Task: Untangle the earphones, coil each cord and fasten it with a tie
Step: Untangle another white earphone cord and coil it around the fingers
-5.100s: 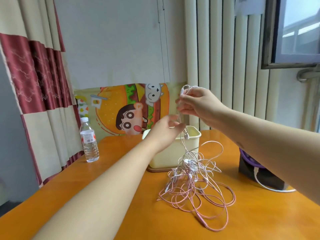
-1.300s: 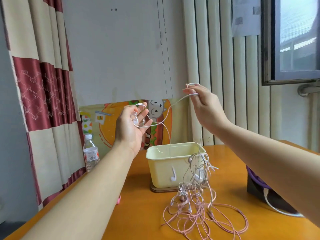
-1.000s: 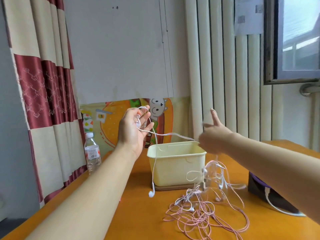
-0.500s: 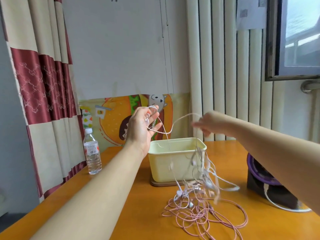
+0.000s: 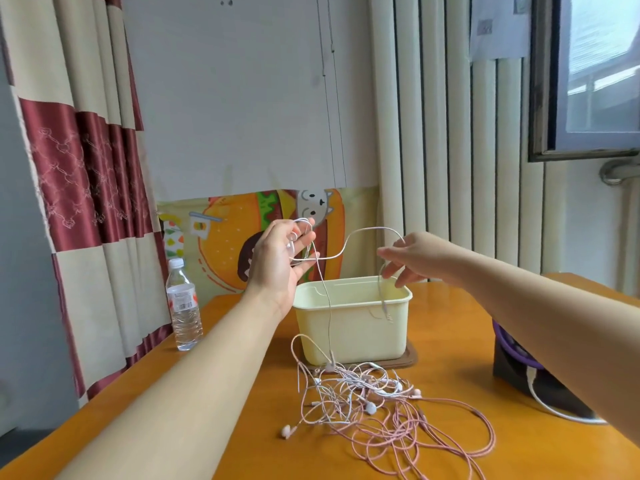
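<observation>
White cord [image 5: 363, 230] arcs between my left grip [image 5: 280, 259], curled round its loops, and my right grip [image 5: 412, 258], pinching it, above the pink tangle [image 5: 363, 405].

Both forearms are bare along their whole visible length, the left forearm [image 5: 194, 375] and the right forearm [image 5: 540, 306] looking broad at the near edge and narrowing to slim wrists. The left hand [image 5: 277, 263] and right hand [image 5: 414, 258] are bare, with long, slender fingers.
</observation>
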The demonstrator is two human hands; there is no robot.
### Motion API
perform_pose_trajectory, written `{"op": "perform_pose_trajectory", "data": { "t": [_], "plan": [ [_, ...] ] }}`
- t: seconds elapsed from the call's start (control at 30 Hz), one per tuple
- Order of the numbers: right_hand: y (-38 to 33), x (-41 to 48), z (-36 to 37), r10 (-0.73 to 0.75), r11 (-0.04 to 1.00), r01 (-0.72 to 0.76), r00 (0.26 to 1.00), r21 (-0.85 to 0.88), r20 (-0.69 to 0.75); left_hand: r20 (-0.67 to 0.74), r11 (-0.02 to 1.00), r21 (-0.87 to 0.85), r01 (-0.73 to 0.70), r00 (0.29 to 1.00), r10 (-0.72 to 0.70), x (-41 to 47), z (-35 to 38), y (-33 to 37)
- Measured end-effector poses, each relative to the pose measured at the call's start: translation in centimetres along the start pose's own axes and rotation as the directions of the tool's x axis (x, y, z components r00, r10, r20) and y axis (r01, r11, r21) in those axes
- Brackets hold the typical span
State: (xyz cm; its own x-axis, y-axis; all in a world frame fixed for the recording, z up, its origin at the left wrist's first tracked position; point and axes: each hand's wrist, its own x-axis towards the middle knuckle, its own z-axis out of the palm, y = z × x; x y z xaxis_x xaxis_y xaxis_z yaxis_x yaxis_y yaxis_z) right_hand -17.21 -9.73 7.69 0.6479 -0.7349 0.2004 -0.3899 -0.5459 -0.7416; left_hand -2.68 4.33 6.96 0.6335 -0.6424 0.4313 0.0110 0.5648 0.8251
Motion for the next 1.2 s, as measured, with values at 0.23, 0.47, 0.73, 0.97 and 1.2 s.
{"op": "perform_pose_trajectory", "data": {
  "t": [0.23,0.47,0.73,0.97,1.2],
  "plan": [
    [-2.0,-3.0,4.1,-0.07,0.985,0.132,0.896,-0.113,0.439,-0.024,0.994,-0.111,0.015,1.0,-0.017,0.4,-0.8,0.7],
    [-1.9,-3.8,9.9,-0.18,0.956,0.272,0.836,-0.106,0.519,-0.053,0.997,-0.075,-0.011,0.999,0.007,0.1,-2.4,1.4],
    [-1.7,-3.5,14.9,-0.212,0.873,0.406,0.815,-0.27,0.539,-0.126,0.836,0.547,0.035,0.991,0.041,-1.5,-7.5,-0.9],
    [-2.7,-2.1,18.3,-0.32,0.836,0.484,0.813,-0.258,0.487,-0.053,0.433,0.866,0.25,0.907,-0.419,-3.5,-11.6,-4.0],
    [-2.2,-1.3,19.2,-0.44,0.869,0.475,0.87,-0.137,0.222,-0.144,0.503,0.761,0.41,0.863,-0.484,-3.5,-13.1,-5.2]
  ]
}}
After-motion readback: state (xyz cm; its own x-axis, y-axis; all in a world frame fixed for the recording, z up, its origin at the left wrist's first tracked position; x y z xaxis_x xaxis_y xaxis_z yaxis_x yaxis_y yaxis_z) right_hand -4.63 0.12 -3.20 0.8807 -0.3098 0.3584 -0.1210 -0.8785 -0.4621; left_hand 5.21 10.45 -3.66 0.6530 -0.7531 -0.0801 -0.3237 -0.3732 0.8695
